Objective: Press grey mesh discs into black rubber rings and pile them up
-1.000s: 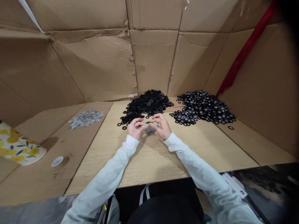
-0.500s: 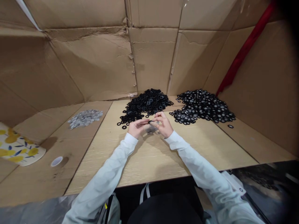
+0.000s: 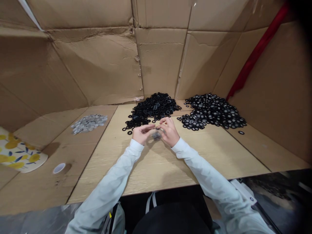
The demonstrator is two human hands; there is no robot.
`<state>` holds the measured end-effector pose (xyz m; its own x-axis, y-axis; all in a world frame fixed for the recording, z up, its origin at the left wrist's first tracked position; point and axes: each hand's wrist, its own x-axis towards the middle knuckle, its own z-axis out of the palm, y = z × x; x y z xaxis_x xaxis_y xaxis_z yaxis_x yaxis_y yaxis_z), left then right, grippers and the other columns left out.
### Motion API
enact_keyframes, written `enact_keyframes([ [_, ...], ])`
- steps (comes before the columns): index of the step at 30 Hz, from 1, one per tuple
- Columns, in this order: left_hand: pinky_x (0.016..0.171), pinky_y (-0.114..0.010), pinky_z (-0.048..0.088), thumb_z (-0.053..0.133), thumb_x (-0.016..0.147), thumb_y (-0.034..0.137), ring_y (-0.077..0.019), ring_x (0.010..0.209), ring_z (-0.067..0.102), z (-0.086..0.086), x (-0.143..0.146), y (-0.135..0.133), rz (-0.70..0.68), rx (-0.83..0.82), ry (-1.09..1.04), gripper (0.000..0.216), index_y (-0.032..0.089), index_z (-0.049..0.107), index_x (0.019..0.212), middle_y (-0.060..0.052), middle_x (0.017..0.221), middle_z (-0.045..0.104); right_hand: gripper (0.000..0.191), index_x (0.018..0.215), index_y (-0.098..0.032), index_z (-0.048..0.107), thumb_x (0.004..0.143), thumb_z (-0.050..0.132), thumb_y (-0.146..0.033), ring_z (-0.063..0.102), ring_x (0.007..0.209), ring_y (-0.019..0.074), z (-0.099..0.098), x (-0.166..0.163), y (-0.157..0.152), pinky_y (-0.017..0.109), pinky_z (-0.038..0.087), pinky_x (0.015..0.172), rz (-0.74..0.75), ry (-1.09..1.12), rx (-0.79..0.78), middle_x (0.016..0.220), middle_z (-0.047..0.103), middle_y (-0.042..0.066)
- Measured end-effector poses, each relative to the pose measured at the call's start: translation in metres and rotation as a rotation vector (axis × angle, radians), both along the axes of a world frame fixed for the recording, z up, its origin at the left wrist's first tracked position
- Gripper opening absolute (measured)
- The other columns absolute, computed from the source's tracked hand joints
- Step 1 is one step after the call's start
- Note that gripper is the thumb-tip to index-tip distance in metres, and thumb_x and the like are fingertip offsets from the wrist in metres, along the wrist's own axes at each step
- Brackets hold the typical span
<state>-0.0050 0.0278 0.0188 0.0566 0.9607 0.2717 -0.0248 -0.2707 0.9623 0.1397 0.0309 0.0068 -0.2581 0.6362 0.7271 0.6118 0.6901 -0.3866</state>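
My left hand (image 3: 142, 133) and my right hand (image 3: 169, 131) meet above the middle of the pale wooden table (image 3: 195, 156). Their fingertips pinch a small black rubber ring (image 3: 158, 128), partly hidden by my fingers. Just below it, a small grey mesh-like item (image 3: 156, 136) is blurred, and I cannot tell whether it is held. Behind my hands lie a heap of plain black rings (image 3: 152, 109) and a heap of black rings with grey centres (image 3: 212, 112). Further left lies a flat heap of silvery discs (image 3: 89, 124).
Creased cardboard walls (image 3: 92, 65) surround the table on three sides, with cardboard sheets beside it. A red strap (image 3: 254, 55) runs down the right wall. A yellow-patterned cloth (image 3: 18, 151) and a small white ring-shaped object (image 3: 59, 168) lie at the left.
My fingers have closed closer around the black ring, and my right hand has shifted slightly left. The heaps have not visibly changed.
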Motion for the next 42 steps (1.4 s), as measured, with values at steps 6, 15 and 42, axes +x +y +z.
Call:
enact_keyframes([
  [6, 0.075, -0.033, 0.047, 0.069, 0.051, 0.023, -0.0191, 0.074, 0.061, 0.0, 0.0, 0.003, 0.038, 0.031, -0.046, 0.025, 0.013, 0.065, 0.073, -0.008, 0.077, 0.067, 0.009, 0.073, -0.018, 0.059, 0.068, 0.054, -0.023, 0.042, 0.094, 0.0183, 0.003, -0.001, 0.001, 0.035, 0.036, 0.082, 0.13, 0.232, -0.179, 0.095, 0.044, 0.006],
  [15, 0.073, -0.037, 0.049, 0.071, 0.049, 0.026, -0.0193, 0.076, 0.061, -0.009, 0.003, 0.006, 0.036, -0.063, -0.282, 0.033, 0.012, 0.063, 0.077, -0.009, 0.08, 0.066, 0.017, 0.064, -0.017, 0.062, 0.055, 0.064, -0.032, 0.049, 0.087, 0.0162, 0.0, -0.012, 0.005, 0.027, 0.041, 0.067, 0.242, 0.7, -0.563, 0.089, 0.051, 0.005],
  [42, 0.075, -0.037, 0.047, 0.072, 0.045, 0.025, -0.0199, 0.07, 0.061, -0.006, -0.003, 0.005, -0.054, -0.092, -0.024, 0.032, 0.013, 0.067, 0.074, -0.008, 0.075, 0.067, 0.01, 0.049, -0.017, 0.06, 0.049, 0.066, -0.025, 0.045, 0.068, 0.012, 0.005, -0.007, 0.001, 0.026, 0.038, 0.058, 0.156, 0.719, -0.53, 0.07, 0.041, 0.0],
])
